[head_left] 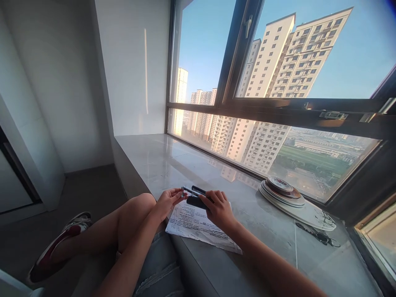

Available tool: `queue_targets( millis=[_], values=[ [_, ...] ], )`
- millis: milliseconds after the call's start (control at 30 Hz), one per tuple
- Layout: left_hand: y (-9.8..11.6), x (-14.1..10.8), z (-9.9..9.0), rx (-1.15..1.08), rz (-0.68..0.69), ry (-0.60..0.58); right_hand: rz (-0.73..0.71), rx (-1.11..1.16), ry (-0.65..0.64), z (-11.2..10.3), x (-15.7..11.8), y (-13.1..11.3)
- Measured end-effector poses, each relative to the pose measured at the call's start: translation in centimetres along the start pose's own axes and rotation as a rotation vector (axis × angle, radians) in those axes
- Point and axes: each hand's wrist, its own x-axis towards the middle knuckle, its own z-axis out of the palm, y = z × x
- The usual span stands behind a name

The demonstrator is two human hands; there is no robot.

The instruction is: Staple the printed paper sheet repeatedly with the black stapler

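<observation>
Sill (pixel 269 218): 1 blk stapler (pixel 196 202) in 1 L hand (pixel 167 203), 1 R hand (pixel 218 207).

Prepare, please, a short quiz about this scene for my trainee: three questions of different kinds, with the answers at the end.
1. True or false: the left hand holds the stapler by its black body.
2. How are the plates arranged?
A) side by side in a row
B) stacked one on another
C) standing on edge
3. Fill in: the printed paper lies below the hands, on the window ____.

Key:
1. False; the right hand does.
2. B
3. ledge
</observation>
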Motion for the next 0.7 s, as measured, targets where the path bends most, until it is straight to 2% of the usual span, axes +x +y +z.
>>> queue_targets(
  millis=[67, 133, 233, 400, 467, 600, 700],
  values=[
    [-0.1, 0.1, -0.2, -0.032, 0.022, 0.062, 0.222, 0.201, 0.029, 0.2, 0.3, 0.2],
    [-0.2, 0.2, -0.5, -0.046, 0.08, 0.134, 0.408, 0.429, 0.0, 0.2, 0.5, 0.8],
    [-0.1, 0.2, -0.7, 0.016, 0.208, 0.202, 0.518, 0.648, -0.116, 0.2, 0.4, 1.8],
    [0.0, 0.1, -0.3, 0.177, 0.324, 0.158, 0.422, 0.665, -0.264, 0.3, -0.1, 2.3],
    [-0.1, 0.0, 0.0, 0.215, 0.353, 0.125, 0.341, 0.613, -0.274, 0.2, -0.1, 2.1],
    [-0.2, -0.5, 0.7, 0.29, 0.385, 0.052, 0.203, 0.444, -0.11, -0.7, 0.7, 0.9],
    [0.0, -1.2, 1.2, 0.432, 0.424, -0.017, 0.031, 0.306, -0.039, -1.4, 1.3, -0.6]
  ],
)
